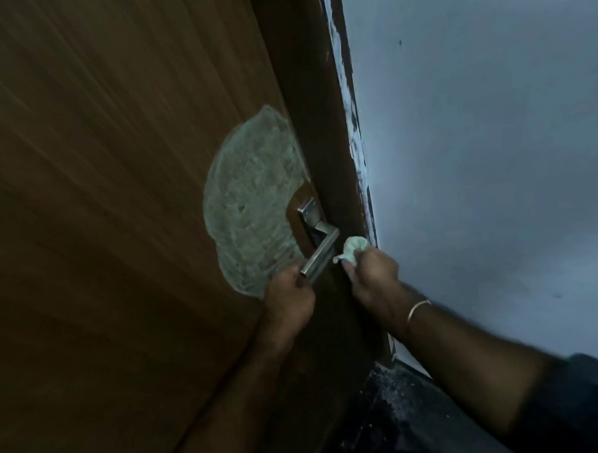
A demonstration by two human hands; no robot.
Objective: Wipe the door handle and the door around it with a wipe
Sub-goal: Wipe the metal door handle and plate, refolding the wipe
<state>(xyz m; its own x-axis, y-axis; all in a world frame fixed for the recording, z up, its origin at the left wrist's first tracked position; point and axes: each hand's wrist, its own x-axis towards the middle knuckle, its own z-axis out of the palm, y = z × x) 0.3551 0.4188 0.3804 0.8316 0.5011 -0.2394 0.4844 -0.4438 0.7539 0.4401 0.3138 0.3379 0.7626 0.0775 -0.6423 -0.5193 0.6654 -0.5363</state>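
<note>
A brown wooden door (118, 200) fills the left of the head view. On it is a silver lever handle (321, 247) on a metal plate. A pale, wet-looking smear (252, 201) covers the door left of and above the handle. My left hand (288, 297) is closed around the free end of the lever. My right hand (371, 274) holds a crumpled white wipe (353, 249) just right of the lever, close to it; whether the wipe touches the lever I cannot tell.
A dark door frame (320, 122) runs right of the handle, its edge flecked with white paint. A pale blue-grey wall (493, 149) fills the right side. Dark speckled floor (394, 410) shows at the bottom. A thin bangle (417, 310) sits on my right wrist.
</note>
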